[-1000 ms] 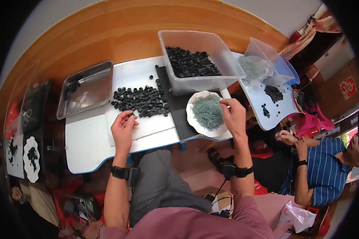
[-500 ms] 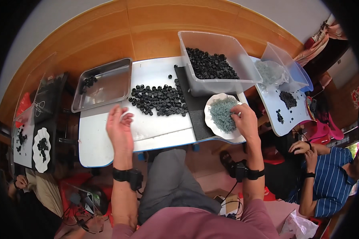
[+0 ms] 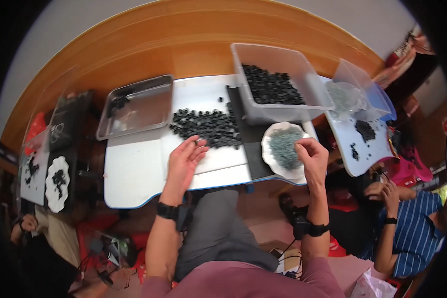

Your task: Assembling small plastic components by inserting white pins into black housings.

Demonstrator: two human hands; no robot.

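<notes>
My left hand (image 3: 185, 161) is at the near edge of a spread of small black caps (image 3: 203, 125) on the white table. Its fingers are curled, palm partly up, around what looks like one small black cap (image 3: 195, 142). Over the right side of a white scalloped plate (image 3: 271, 163) is my right hand (image 3: 314, 158), thumb and fingers pinched together. The plate holds a heap of small grey-green pieces (image 3: 284, 146). What the right fingertips hold is too small to make out.
A metal tray (image 3: 139, 107) with some black pieces stands left on the white table (image 3: 134, 174). Behind the plate, a clear bin (image 3: 283, 110) full of black caps sits by a dark mat (image 3: 251, 154). People sit at side tables on both sides.
My left hand has moved right to the caps, and its fingers have curled in. My right hand has lifted slightly from the heap, fingers still pinched. The whole view has shifted a little.
</notes>
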